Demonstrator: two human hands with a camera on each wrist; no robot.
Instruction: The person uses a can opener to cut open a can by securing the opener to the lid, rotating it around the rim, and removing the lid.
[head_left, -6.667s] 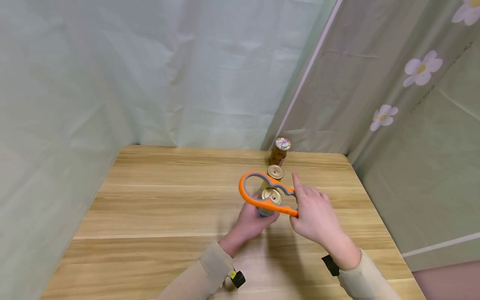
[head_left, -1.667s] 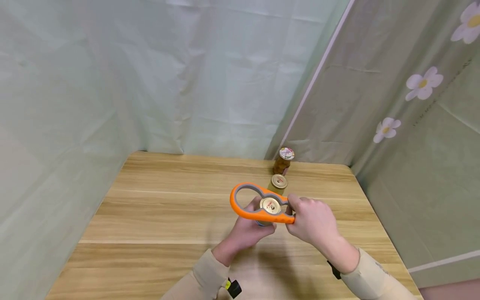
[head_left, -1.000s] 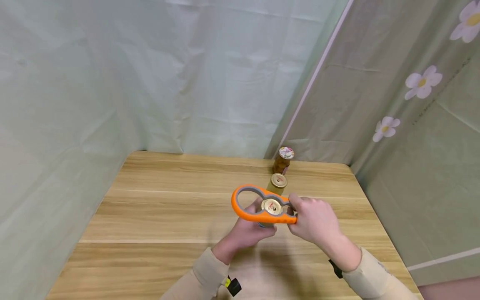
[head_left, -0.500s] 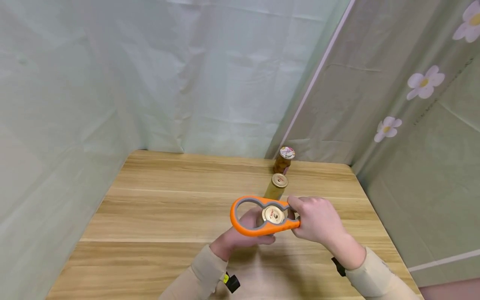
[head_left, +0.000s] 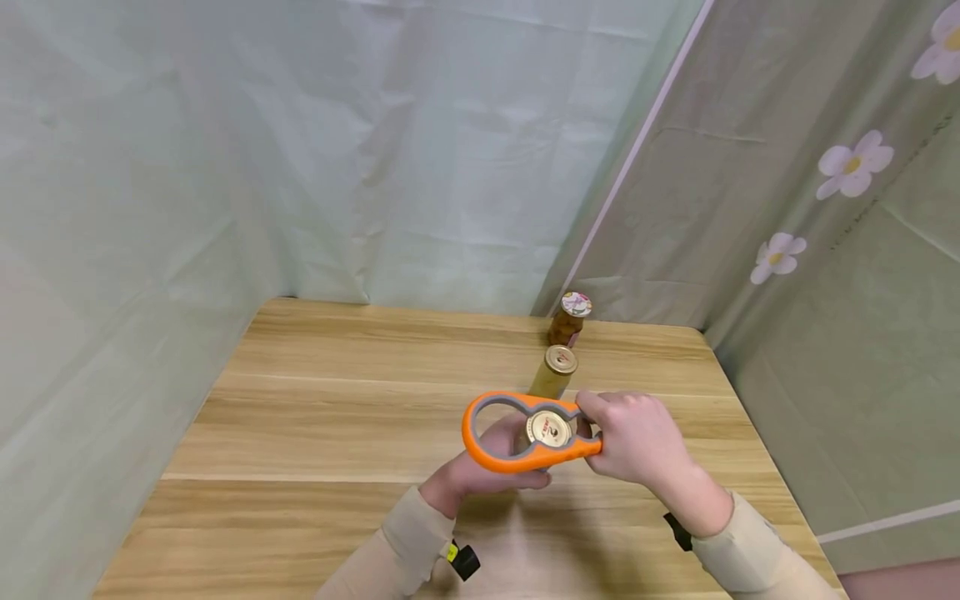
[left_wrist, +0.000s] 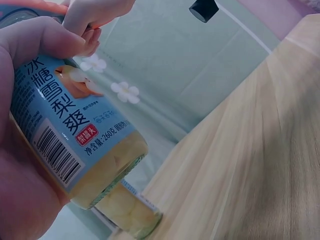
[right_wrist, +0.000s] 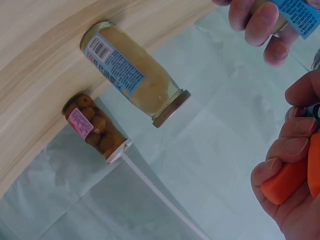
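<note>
My left hand (head_left: 468, 475) holds a glass jar of pear pieces (left_wrist: 107, 165) with a blue label, its fingers and thumb curled round the body. The jar is raised off the table, and its gold lid (head_left: 548, 428) faces up at the head camera. Around that lid sits the smaller ring of an orange jar opener (head_left: 517, 462) with grey lining; its larger ring lies over my left fingers. My right hand (head_left: 637, 437) grips the opener's handles (right_wrist: 286, 182). The head view hides most of the jar's body beneath the opener and hand.
Just beyond my hands, a second pear jar (head_left: 551, 380) with a gold lid stands on the wooden table (head_left: 337, 425). Behind it, near the back edge, is a smaller jar of brown round fruit (head_left: 566, 327) with a patterned lid. Pale curtains (head_left: 450, 167) hang round the table.
Since about a second ago the held jar and opener have come slightly nearer to me. The right index finger, stretched out in the oldest frame, is now curled. The lid's print has turned.
</note>
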